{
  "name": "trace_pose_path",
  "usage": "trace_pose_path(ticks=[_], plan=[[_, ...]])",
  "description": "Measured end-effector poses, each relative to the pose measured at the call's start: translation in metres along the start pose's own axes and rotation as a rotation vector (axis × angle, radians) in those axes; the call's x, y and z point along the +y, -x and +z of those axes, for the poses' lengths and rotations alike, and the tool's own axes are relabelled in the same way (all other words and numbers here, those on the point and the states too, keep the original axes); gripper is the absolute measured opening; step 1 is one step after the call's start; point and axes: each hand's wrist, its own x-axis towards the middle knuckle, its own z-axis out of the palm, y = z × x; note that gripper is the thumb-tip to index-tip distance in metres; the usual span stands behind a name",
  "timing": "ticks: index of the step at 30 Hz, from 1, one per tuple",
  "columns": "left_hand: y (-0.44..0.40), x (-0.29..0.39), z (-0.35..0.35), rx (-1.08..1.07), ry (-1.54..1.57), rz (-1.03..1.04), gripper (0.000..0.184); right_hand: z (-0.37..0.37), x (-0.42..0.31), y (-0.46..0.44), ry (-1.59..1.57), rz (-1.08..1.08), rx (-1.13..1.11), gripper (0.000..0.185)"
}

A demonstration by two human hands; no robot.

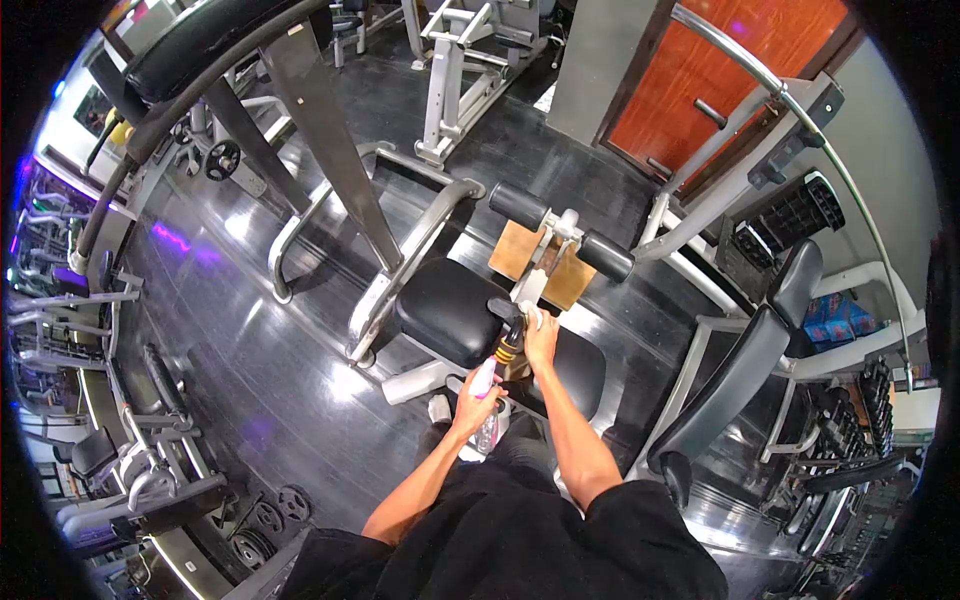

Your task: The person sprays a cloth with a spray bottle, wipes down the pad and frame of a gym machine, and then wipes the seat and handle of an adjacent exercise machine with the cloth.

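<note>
My left hand point(478, 408) is closed around a spray bottle point(488, 434) with a pink and white spray head and a clear body. My right hand point(541, 340) is closed on what looks like a white cloth point(536, 316), pressed to the machine's centre post. Just left of the right hand is a black grip point(508, 318). Yellow and black bands ring the shaft below it, close to the spray head. Two black padded seats point(450, 312) flank the post. Beyond it are black foam rollers point(606, 256) on a grey arm.
A wooden board point(514, 250) lies behind the rollers. Grey frame tubes point(425, 235) rise at the left. A padded backrest point(730, 385) stands at the right, near a blue bag point(838, 318). A dumbbell rack point(850, 420) is further right. A wooden door point(730, 70) is at the back.
</note>
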Motion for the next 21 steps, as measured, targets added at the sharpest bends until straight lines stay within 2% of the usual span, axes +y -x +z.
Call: trace_pose_path(ticks=[2, 4, 6, 7, 8, 10, 12, 13, 14, 16, 18, 21], plan=[[0.000, -0.004, -0.001, 0.003, 0.029, -0.023, 0.046, -0.013, -0.012, 0.024, -0.040, 0.148, -0.075, 0.032], [0.001, -0.001, 0.001, 0.008, 0.008, -0.013, 0.044, -0.032, -0.019, 0.043, -0.012, 0.102, -0.214, 0.030], [0.000, -0.003, -0.001, -0.001, 0.012, -0.002, 0.043, -0.045, -0.014, 0.049, 0.214, -0.233, -0.556, 0.028], [0.001, -0.005, -0.001, -0.001, 0.012, -0.006, 0.043, -0.046, -0.014, 0.044, 0.232, -0.187, -0.528, 0.026], [0.000, -0.004, 0.000, 0.000, -0.012, -0.020, 0.043, -0.043, -0.018, 0.029, 0.264, 0.108, -0.507, 0.026], [0.000, 0.001, -0.001, 0.008, -0.042, -0.031, 0.042, -0.054, -0.033, 0.007, -0.017, 0.310, -0.211, 0.030], [0.002, 0.002, 0.001, 0.014, -0.036, -0.039, 0.042, -0.034, -0.026, -0.007, -0.043, 0.128, 0.150, 0.031], [0.002, 0.001, 0.000, 0.010, -0.011, -0.017, 0.044, -0.026, -0.018, -0.012, -0.066, 0.041, 0.092, 0.035], [0.002, 0.000, 0.000, 0.007, -0.012, -0.018, 0.044, -0.020, -0.016, -0.016, 0.096, -0.247, 0.037, 0.033], [0.001, 0.000, -0.001, 0.001, 0.020, -0.010, 0.046, -0.011, -0.012, -0.003, 0.284, -0.189, -0.082, 0.032], [0.000, 0.004, -0.002, 0.017, 0.051, -0.046, 0.046, -0.020, -0.008, -0.002, 0.309, -0.176, -0.169, 0.036], [0.001, 0.007, 0.002, 0.030, 0.089, -0.068, 0.044, -0.041, -0.003, 0.012, 0.411, -0.409, -0.227, 0.041]])
